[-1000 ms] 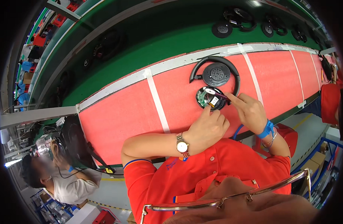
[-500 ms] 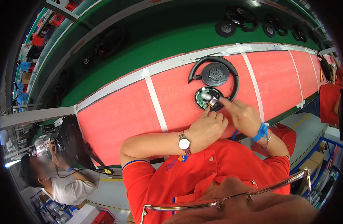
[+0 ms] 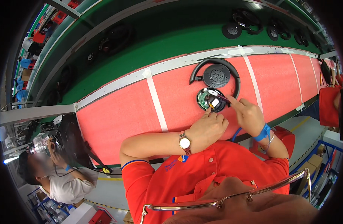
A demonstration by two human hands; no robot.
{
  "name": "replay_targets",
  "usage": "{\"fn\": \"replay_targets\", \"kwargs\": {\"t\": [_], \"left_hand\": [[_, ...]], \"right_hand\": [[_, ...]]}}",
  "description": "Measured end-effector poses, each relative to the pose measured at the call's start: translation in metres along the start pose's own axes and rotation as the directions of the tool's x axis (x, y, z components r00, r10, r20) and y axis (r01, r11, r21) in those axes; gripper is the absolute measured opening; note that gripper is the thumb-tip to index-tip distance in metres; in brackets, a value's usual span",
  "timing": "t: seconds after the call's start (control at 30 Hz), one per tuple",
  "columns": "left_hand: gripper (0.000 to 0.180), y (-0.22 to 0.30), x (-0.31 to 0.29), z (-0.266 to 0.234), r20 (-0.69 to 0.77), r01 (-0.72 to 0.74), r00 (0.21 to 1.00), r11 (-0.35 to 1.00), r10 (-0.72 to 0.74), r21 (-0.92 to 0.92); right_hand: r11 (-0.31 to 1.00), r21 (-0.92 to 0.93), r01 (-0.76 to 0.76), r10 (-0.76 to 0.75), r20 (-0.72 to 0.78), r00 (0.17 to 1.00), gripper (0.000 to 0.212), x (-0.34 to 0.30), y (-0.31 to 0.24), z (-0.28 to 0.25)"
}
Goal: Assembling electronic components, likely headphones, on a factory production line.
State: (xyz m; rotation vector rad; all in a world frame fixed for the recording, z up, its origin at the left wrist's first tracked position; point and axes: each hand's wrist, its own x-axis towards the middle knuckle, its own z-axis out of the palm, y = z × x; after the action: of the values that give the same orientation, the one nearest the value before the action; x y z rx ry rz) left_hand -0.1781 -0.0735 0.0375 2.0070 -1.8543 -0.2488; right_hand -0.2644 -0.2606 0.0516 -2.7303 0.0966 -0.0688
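Observation:
A pair of black over-ear headphones [image 3: 236, 72] lies on the pink mat [image 3: 182, 87]. One ear cup [image 3: 217, 76] shows its round, perforated face. The nearer ear cup [image 3: 223, 108] is uncovered, with a green circuit board [image 3: 202, 98], thin wires and a white block [image 3: 215, 102] inside. My left hand [image 3: 208, 129] is curled at this cup's near edge, its index fingertip pressed beside a small yellow piece; its thumb is hidden. My right hand [image 3: 249, 116] is closed at the cup's right rim. A thin dark piece shows at its fingertips, too small to name.
White tape strips [image 3: 155, 100] cross the mat. Beyond its pale border runs a green belt [image 3: 164, 48] carrying more headphones [image 3: 247, 23]. A black bag [image 3: 71, 140] sits at the left end, near a person in white [image 3: 72, 184]. Another person in red [image 3: 329, 104] is at the right.
My right hand has shifted slightly right and down, from over the open cup to its rim. A pale rounded piece inside the cup has changed position. My left hand stays nearly still.

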Motion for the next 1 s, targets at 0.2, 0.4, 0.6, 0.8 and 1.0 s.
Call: {"fn": "replay_targets", "kwargs": {"t": [0.2, 0.4, 0.6, 0.8, 1.0], "left_hand": [[0.020, -0.002, -0.001, -0.002, 0.032, 0.004, 0.999, 1.000, -0.003, -0.023], [0.023, -0.004, 0.000, -0.001, 0.029, -0.029, 0.999, 0.999, 0.030, -0.034], [0.027, -0.004, -0.007, -0.005, 0.036, -0.066, 0.997, 0.995, 0.069, -0.071], [0.023, -0.008, -0.007, -0.034, 0.224, -0.091, 0.971, 0.995, 0.081, 0.034], [0.023, -0.055, 0.005, -0.090, -0.323, 0.228, 0.936, 0.942, -0.143, 0.246]], "right_hand": [[0.994, 0.109, -0.024, 0.030, -0.049, 0.998, 0.039, 0.015, 0.021, -0.024], [0.935, 0.322, -0.151, 0.190, -0.091, 0.978, 0.039, 0.074, 0.073, -0.011], [0.758, 0.539, -0.367, 0.211, 0.330, 0.920, 0.038, 0.107, 0.072, -0.025], [0.358, 0.805, -0.473, 0.136, 0.456, 0.879, 0.030, 0.110, 0.065, -0.052], [0.536, 0.830, 0.157, 0.036, -0.208, 0.977, 0.033, 0.130, 0.066, -0.064]]}}
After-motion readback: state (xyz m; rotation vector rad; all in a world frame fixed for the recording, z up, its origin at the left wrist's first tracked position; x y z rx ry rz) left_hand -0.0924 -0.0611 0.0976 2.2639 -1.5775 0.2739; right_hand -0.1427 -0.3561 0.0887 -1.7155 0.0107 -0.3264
